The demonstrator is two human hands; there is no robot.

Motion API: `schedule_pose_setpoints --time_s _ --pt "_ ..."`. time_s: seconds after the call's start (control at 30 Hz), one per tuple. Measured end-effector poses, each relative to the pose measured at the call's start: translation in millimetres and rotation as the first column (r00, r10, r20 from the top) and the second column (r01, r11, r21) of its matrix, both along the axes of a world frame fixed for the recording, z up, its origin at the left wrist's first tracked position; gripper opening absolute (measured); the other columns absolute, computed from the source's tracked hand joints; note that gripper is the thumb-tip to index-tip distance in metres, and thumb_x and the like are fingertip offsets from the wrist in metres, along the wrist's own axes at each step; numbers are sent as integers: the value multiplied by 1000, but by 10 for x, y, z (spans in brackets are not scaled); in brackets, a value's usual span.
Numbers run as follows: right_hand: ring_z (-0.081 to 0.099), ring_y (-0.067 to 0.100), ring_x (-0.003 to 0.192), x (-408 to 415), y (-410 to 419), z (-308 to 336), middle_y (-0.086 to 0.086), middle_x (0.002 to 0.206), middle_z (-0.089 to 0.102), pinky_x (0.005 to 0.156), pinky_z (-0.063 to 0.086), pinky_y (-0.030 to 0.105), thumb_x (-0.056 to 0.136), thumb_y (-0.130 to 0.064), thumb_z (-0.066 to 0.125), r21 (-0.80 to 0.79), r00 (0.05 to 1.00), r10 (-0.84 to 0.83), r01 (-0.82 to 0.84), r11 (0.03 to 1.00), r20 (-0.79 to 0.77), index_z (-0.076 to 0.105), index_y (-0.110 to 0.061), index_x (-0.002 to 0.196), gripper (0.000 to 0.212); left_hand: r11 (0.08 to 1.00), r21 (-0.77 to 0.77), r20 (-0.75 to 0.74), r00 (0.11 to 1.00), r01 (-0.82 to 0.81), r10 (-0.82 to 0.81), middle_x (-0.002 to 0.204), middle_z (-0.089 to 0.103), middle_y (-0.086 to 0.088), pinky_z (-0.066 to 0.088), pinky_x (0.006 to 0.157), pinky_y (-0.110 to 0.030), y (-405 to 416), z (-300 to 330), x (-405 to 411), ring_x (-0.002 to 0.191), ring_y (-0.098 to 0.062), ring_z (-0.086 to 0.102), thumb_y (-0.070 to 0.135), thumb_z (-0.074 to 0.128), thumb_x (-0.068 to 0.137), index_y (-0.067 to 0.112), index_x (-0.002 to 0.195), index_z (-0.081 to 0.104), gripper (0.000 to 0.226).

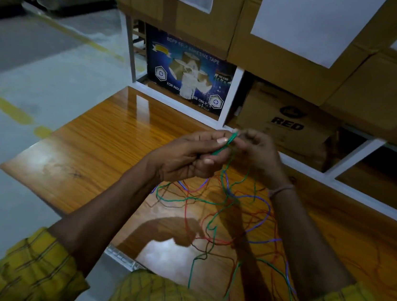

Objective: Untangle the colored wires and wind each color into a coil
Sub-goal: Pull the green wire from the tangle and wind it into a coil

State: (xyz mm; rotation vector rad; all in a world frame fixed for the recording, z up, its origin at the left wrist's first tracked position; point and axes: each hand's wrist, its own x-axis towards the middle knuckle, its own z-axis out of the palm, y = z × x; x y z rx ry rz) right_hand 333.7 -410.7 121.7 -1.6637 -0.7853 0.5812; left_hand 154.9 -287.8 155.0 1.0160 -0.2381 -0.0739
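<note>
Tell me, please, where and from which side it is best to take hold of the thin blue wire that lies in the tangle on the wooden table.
Probably at the thin blue wire's open arc at the far right of the tangle, coming from above on the right. There it curves clear of most red and green strands on the glossy wooden table, so a pinch should catch blue alone.

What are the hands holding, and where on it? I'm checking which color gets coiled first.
Both the left hand and right hand pinch the green wire at its small wound bundle.
</note>
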Motion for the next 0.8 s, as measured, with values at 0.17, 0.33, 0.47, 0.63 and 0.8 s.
schedule_pose_setpoints --time_s 0.17,0.33,0.47,0.63,0.8 --pt "34 8 44 -482 -106 -294 4 63 49 43 23 20 110 -26 54 -212 991 130 -136 968 -42 71 -12 86 32 959 -118 2 966 -257 259 83 53 -4 35 57 -23 49 19 208 59 -10 45 5 33 111 3 145 41 35" --pt "60 26 46 -841 -372 -9 13 67 68 48 45 29 109 -34 56 -350 883 459 -463 814 -100 69 -15 119 25 875 119 -35 879 -470 476 91 67 -11 57 91 -47 200 -118 351 85 -26 72 9 37 112 4 137 45 26" --pt "68 31 58 -771 -610 506 19 72 71 60 59 42 101 -11 68 -175 746 650 -666 725 -145 67 -2 126 27 760 424 38 848 -493 529 90 67 -14 58 87 -41 275 -242 385 83 -23 71 11 34 115 -3 134 40 24" --pt "51 61 63 -328 -706 847 -1 72 72 88 36 75 97 -37 68 266 840 541 -518 813 -20 74 -12 109 28 697 602 94 902 -389 421 83 63 -17 54 66 -28 321 -265 376 67 -26 64 12 33 115 3 122 45 16" --pt "37 8 44 69 -516 996 -8 52 38 63 48 29 109 -26 44 424 950 285 -207 882 -129 66 -6 105 30 857 462 -10 965 -228 262 77 56 -20 27 40 -26 290 -182 328 41 -13 28 12 33 113 3 127 50 24"
